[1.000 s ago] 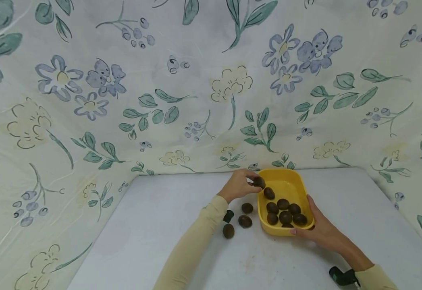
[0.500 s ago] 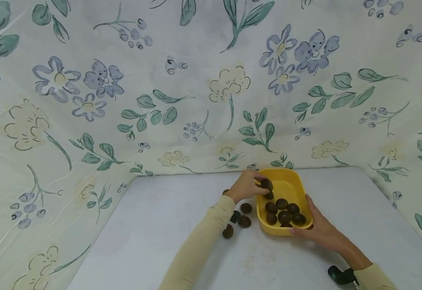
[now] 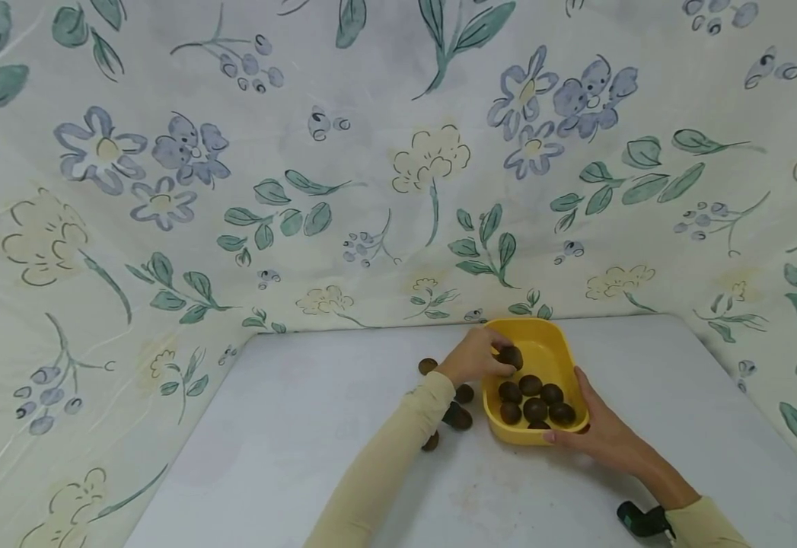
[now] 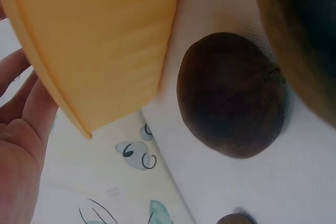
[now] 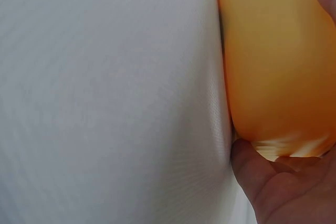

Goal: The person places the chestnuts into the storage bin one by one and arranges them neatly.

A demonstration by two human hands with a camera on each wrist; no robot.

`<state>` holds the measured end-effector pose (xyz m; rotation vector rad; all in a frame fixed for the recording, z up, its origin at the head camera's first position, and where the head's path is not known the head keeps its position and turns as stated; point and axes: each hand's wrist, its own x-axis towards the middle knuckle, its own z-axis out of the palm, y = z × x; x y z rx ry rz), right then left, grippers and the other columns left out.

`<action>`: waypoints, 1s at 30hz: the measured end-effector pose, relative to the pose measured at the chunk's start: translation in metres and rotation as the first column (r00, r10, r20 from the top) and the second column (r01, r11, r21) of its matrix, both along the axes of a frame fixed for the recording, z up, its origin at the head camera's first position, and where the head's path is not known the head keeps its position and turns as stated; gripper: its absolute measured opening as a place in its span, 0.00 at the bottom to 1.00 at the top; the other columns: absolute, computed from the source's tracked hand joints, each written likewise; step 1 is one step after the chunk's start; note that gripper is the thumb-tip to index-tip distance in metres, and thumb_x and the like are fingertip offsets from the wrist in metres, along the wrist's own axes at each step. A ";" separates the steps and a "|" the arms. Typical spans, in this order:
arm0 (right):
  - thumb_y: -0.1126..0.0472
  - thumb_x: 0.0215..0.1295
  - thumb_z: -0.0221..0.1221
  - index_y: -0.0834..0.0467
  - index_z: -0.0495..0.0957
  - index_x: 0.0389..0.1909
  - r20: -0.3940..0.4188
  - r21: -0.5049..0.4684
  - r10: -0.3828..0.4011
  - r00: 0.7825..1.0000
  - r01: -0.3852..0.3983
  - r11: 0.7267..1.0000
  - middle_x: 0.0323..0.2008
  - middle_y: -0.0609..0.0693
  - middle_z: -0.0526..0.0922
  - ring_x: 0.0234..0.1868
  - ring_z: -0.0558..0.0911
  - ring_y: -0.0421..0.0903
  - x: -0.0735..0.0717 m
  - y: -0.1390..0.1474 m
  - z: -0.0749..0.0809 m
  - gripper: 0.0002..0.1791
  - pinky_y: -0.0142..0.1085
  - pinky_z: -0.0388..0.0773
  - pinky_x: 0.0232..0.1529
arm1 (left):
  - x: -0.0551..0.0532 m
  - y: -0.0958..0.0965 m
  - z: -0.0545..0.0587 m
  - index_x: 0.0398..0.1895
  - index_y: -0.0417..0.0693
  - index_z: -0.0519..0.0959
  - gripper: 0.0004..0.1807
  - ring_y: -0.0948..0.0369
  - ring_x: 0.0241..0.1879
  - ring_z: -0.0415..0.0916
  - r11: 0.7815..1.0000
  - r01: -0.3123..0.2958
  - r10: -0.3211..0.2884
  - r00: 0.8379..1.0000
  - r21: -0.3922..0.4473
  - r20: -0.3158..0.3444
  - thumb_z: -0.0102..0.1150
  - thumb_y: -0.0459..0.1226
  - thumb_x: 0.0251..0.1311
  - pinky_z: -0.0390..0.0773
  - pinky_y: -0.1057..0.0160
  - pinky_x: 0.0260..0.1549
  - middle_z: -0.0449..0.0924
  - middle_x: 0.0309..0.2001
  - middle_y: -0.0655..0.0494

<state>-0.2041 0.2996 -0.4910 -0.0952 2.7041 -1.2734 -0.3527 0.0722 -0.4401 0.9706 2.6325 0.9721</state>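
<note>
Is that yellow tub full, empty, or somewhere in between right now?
In between: the yellow tub has dark round items clustered toward its near end, while its bare bottom shows toward the far end.

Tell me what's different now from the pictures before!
The left hand moved to the right, carrying a brown fruit from the edge of the yellow box further over it, and still pinches that fruit. As it moved, another fruit on the table came into view. The right hand still holds the box, which stayed put, and the fruits near its front stayed too.
</note>
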 end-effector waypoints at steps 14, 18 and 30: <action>0.36 0.57 0.71 0.55 0.24 0.83 -0.007 -0.014 0.000 1.000 0.000 1.000 0.83 0.69 0.37 0.81 0.47 0.73 -0.001 0.000 0.000 0.74 0.72 0.50 0.74 | 0.000 0.011 -0.004 0.56 0.41 0.86 0.24 0.66 0.45 0.80 0.996 0.034 -0.036 0.999 -0.083 -0.023 0.76 0.40 0.56 0.81 0.72 0.49 0.89 0.50 0.53; 0.36 0.57 0.71 0.56 0.24 0.83 -0.021 -0.017 0.003 1.000 -0.003 1.000 0.83 0.69 0.38 0.81 0.48 0.73 -0.001 0.000 0.000 0.74 0.72 0.50 0.74 | 0.001 0.013 -0.005 0.56 0.41 0.85 0.24 0.66 0.44 0.79 0.993 0.040 -0.043 0.999 -0.111 -0.029 0.76 0.39 0.57 0.81 0.71 0.51 0.88 0.50 0.53; 0.36 0.57 0.70 0.53 0.24 0.83 -0.019 -0.027 -0.002 1.000 0.001 1.000 0.83 0.68 0.38 0.81 0.49 0.71 -0.001 0.000 0.000 0.73 0.72 0.52 0.74 | 0.002 0.021 -0.003 0.58 0.44 0.85 0.23 0.64 0.53 0.81 0.967 0.028 -0.036 0.999 -0.252 -0.029 0.75 0.40 0.60 0.80 0.66 0.61 0.88 0.56 0.55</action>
